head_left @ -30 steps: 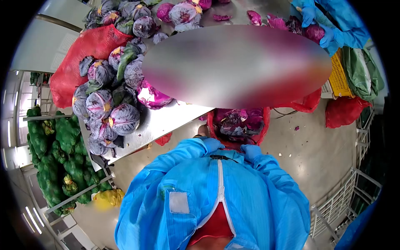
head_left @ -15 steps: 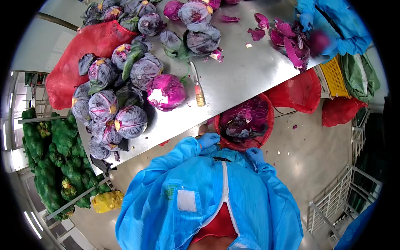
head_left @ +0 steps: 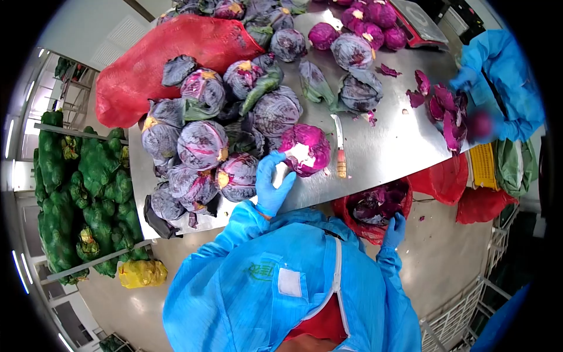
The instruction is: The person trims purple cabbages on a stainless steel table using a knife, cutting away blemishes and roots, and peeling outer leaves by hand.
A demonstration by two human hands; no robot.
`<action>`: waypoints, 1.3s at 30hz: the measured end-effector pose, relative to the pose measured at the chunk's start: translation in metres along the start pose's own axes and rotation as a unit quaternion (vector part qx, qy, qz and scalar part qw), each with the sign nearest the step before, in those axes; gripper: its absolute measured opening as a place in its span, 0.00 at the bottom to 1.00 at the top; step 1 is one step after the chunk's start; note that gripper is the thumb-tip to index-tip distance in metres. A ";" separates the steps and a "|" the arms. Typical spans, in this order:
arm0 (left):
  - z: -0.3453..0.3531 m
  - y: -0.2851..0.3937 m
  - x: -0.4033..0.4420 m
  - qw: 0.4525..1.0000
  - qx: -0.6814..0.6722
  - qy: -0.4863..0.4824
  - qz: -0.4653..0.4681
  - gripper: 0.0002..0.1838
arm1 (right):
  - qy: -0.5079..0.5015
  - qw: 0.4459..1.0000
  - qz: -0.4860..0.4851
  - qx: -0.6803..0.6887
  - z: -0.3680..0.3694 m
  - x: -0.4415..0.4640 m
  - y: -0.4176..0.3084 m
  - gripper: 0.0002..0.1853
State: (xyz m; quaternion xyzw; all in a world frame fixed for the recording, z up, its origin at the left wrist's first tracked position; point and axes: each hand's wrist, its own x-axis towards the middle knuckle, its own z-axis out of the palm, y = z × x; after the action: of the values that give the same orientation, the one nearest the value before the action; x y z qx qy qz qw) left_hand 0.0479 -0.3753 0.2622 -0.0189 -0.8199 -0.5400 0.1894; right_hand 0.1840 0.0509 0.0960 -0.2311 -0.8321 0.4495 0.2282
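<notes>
My left hand (head_left: 272,186), in a blue glove, is over the table edge with thumb and fingers apart, its fingertips near a peeled purple cabbage (head_left: 305,150). Nothing is held in it. My right hand (head_left: 394,231), also gloved, is at the rim of a red mesh bag (head_left: 406,206) holding purple leaves, its fingers pointing up; whether it grips the rim is unclear. A knife (head_left: 341,146) with a wooden handle lies right of the peeled cabbage. Unpeeled cabbages (head_left: 203,145) are piled to the left.
A co-worker's blue sleeve (head_left: 509,88) is at the right end of the metal table (head_left: 399,158), near loose leaves (head_left: 450,117). A scale (head_left: 417,23) stands at the back. Red sacks (head_left: 484,205) and a yellow crate (head_left: 484,167) are on the right.
My left hand has risen from my waist to the peeled cabbage. My right hand has moved up beside the red bag. The view has shifted, and the table's back shows more.
</notes>
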 end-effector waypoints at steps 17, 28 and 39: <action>0.025 -0.007 0.036 0.868 -0.153 -0.137 -0.451 0.63 | -0.376 0.893 -0.121 -0.218 0.202 0.092 -0.175 0.31; 0.029 -0.012 0.051 0.842 -0.248 -0.032 -0.477 0.49 | -0.398 0.916 -0.022 0.051 0.173 0.095 -0.164 0.19; 0.008 -0.037 0.040 0.794 -0.371 -0.141 -0.460 0.51 | -0.426 0.883 0.137 0.141 0.185 0.059 -0.227 0.26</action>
State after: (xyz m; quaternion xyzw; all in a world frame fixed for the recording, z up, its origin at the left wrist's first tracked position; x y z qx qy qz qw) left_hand -0.0002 -0.3902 0.2406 0.2162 -0.4857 -0.8177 -0.2207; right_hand -0.0121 -0.1438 0.2091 -0.0948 -0.7371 0.6439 -0.1819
